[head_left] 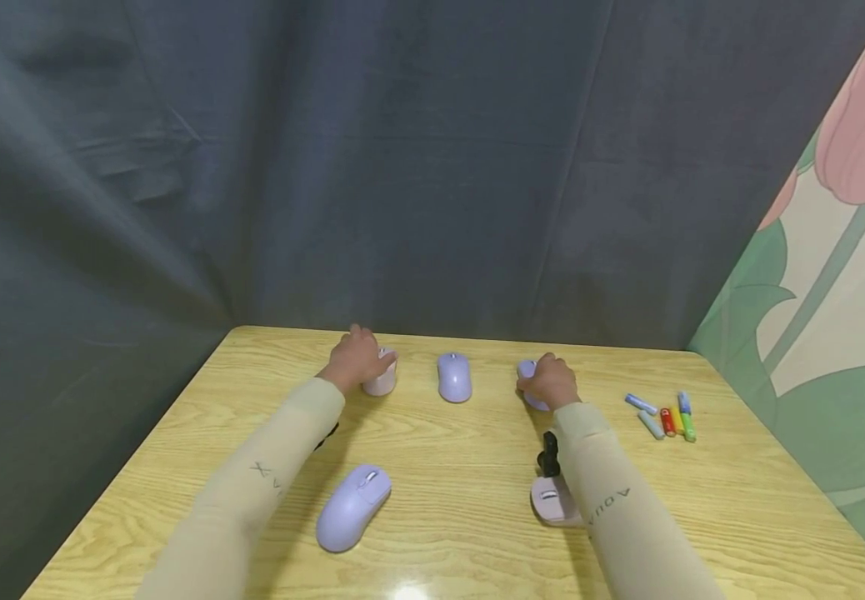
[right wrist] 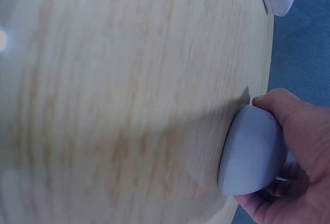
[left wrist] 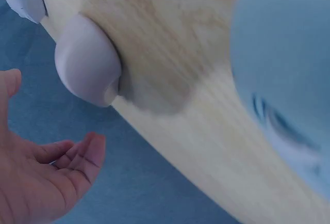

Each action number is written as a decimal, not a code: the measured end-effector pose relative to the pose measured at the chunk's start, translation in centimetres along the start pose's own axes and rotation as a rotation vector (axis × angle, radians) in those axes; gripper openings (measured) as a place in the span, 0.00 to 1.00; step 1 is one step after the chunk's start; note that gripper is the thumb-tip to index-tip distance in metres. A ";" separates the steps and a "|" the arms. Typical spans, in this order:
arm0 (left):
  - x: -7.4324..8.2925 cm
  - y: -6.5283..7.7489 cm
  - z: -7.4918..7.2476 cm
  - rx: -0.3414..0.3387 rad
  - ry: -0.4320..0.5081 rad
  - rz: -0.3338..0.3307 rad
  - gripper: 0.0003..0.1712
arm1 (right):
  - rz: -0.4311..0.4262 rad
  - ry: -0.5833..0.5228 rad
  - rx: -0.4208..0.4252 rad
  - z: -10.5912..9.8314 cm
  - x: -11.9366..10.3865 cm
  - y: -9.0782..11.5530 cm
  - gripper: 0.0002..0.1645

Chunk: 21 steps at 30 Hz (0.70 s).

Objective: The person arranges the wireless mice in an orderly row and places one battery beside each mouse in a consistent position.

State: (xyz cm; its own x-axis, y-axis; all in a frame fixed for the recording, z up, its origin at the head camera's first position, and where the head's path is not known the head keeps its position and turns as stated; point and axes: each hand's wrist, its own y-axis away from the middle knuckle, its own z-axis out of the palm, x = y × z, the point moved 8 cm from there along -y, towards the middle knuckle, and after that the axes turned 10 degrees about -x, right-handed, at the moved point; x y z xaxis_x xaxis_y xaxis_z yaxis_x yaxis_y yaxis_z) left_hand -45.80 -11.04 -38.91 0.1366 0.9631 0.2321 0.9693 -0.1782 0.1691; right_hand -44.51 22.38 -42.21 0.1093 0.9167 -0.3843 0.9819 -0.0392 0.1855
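Five computer mice lie on the wooden table. My left hand (head_left: pixel 357 358) is at the back left, beside a pale pink mouse (head_left: pixel 382 383). The left wrist view shows its fingers loosely bent and its thumb apart, with a gap between the hand and that pink mouse (left wrist: pixel 87 61). At the back right, my right hand (head_left: pixel 552 382) grips a lilac mouse (head_left: pixel 528 369). In the right wrist view, the thumb is on one side of this mouse (right wrist: pixel 252 152) and the fingers are on the other, partly hidden. Another lilac mouse (head_left: pixel 454 377) sits between the hands.
Nearer the front are a lilac mouse (head_left: pixel 353 508) on the left and a pink mouse (head_left: pixel 550 502), partly covered by the right sleeve (head_left: pixel 620 500). Several small coloured cylinders, perhaps batteries (head_left: pixel 668 421), lie on the right. A dark curtain (head_left: pixel 432 167) hangs behind the table (head_left: pixel 447 467).
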 end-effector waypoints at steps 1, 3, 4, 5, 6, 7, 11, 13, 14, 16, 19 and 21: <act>0.0 0.3 -0.2 -0.004 -0.005 0.004 0.46 | 0.001 0.002 0.000 0.0 0.0 0.0 0.40; 0.2 0.8 -0.5 -0.016 -0.022 0.015 0.46 | -0.001 0.005 -0.001 0.0 0.0 -0.1 0.39; 0.3 1.1 -0.7 -0.021 -0.031 0.022 0.47 | -0.002 0.004 0.000 0.0 0.0 -0.1 0.39; 0.3 1.3 -0.8 -0.024 -0.043 0.027 0.47 | -0.003 0.003 -0.001 0.0 0.0 -0.1 0.39; 0.3 1.5 -1.0 -0.025 -0.053 0.033 0.47 | -0.003 0.001 -0.002 0.0 0.0 -0.1 0.39; 0.4 1.7 -1.1 -0.023 -0.063 0.041 0.47 | -0.002 0.000 -0.004 0.0 -0.1 -0.1 0.39; 0.4 2.3 -1.5 -0.009 -0.081 0.078 0.46 | 0.008 0.002 -0.009 0.0 0.0 0.0 0.41; 0.4 2.6 -1.6 -0.006 -0.088 0.092 0.46 | 0.013 0.006 -0.010 -0.1 0.0 0.0 0.41; 0.3 2.7 -1.6 -0.006 -0.089 0.097 0.45 | 0.014 0.006 -0.009 -0.1 0.0 0.1 0.41; 0.2 3.0 -1.6 -0.008 -0.098 0.106 0.46 | 0.016 0.006 -0.007 -0.1 0.0 0.1 0.40; -0.2 3.5 -1.7 -0.004 -0.089 0.115 0.46 | 0.022 -0.002 -0.007 -0.1 0.2 0.2 0.39; -0.5 3.9 -1.8 0.012 -0.085 0.133 0.45 | 0.023 0.000 -0.008 -0.1 0.2 0.2 0.39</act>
State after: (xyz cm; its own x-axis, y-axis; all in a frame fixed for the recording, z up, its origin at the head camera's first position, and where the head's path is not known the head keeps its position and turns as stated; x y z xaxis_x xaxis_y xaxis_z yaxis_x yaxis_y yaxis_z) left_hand -42.43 -12.63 -36.66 0.2800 0.9449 0.1698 0.9439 -0.3032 0.1306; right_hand -44.26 22.57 -42.13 0.1317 0.9157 -0.3796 0.9778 -0.0571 0.2016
